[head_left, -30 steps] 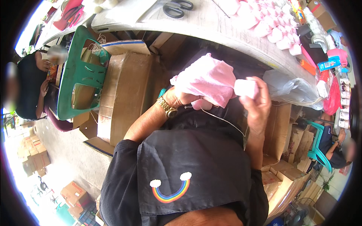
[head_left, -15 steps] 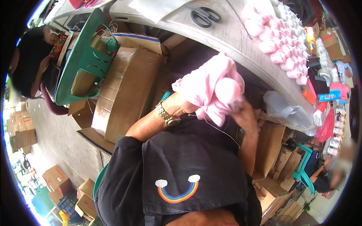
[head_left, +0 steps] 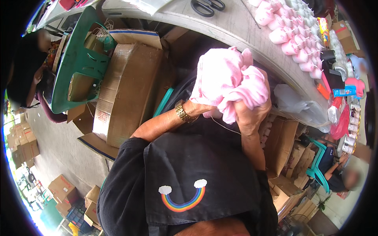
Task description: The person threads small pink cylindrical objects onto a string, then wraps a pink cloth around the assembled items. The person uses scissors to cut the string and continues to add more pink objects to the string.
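Both my hands hold a bundle of pink cloth (head_left: pixel 230 76) in front of my chest, just below the edge of the grey table (head_left: pixel 240 31). My right hand (head_left: pixel 250 116) grips the cloth's lower right part from beneath. My left hand (head_left: pixel 199 107), with a gold watch on the wrist, is mostly hidden under the cloth's left side. A thin white thread hangs from the bundle across my black shirt.
Rows of small pink and white objects (head_left: pixel 291 35) and black scissors (head_left: pixel 208 6) lie on the table. A large cardboard box (head_left: pixel 128 92) and a green plastic chair (head_left: pixel 76 74) stand to my left. One person sits far left, another lower right among boxes.
The pink cloth has been bunched up and lifted higher, nearer the table edge. My right hand moved from its side to underneath it. The small white piece in my right fingers is no longer visible.
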Demonstrator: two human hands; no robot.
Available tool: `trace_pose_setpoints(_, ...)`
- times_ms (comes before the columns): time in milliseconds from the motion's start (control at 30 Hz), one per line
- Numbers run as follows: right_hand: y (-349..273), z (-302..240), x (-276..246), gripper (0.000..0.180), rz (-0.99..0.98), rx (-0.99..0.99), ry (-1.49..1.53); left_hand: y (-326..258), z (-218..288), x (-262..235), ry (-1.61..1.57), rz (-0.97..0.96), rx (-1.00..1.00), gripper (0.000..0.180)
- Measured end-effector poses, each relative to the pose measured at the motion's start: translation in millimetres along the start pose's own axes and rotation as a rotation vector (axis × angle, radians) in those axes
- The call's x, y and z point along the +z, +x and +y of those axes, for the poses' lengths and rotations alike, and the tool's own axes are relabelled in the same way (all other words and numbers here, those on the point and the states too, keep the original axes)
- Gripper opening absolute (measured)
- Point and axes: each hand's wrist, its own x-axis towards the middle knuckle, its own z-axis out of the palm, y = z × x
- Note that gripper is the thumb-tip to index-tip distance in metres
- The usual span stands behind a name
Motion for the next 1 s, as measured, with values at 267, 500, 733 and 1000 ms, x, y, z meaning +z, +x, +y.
trace_pose_setpoints(267, -5, 17, -4, 0.015, 0.177, 0.329, 0.048, 0, -11, -8, 0.015, 0.027, 0.016, 0.052)
trace_pose_setpoints(500, 13, 11, -5, 0.040, -0.065, 0.114, -0.056, -2, -5, -8, 0.308, 0.056, 0.122, 0.048)
trace_pose_setpoints(733, 18, 11, -9, 0.060, -0.259, 0.151, 0.026, -10, 1, -18, -0.377, -0.012, -0.179, 0.043)
trace_pose_setpoints(1000, -3, 39, -21, 0.045, -0.099, 0.496, 0.303, -4, -5, -22, 0.270, -0.031, -0.075, 0.051)
